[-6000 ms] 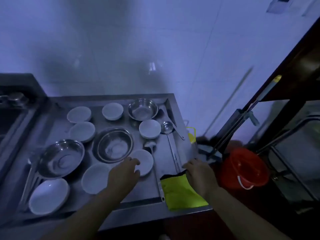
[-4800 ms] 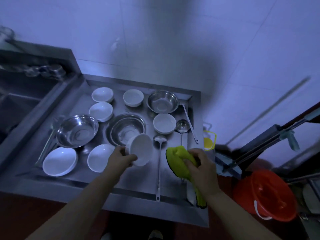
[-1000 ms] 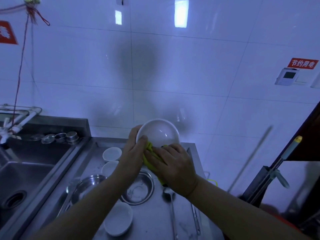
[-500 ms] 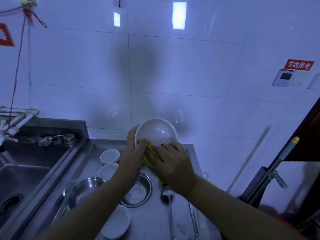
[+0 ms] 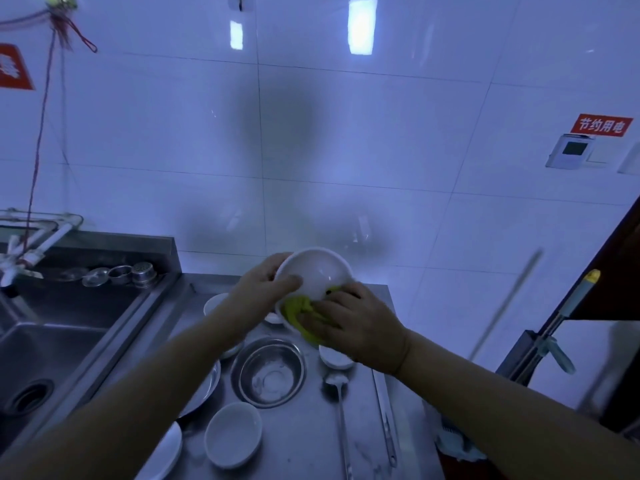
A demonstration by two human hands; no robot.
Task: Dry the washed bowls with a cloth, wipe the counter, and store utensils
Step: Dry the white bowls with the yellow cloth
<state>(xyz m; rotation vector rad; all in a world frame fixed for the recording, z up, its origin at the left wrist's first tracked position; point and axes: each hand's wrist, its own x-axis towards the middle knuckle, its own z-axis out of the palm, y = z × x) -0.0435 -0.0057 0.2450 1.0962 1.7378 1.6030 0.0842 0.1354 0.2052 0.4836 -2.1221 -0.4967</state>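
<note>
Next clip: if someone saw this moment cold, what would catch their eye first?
The white bowl held up in mid-frame before the tiled wall, gripped at its rim by the left hand while the right hand presses a yellow-green cloth to its lower edge. Below them, a steel bowl and smaller white bowls sit on the metal counter, with the sink at left.
</note>
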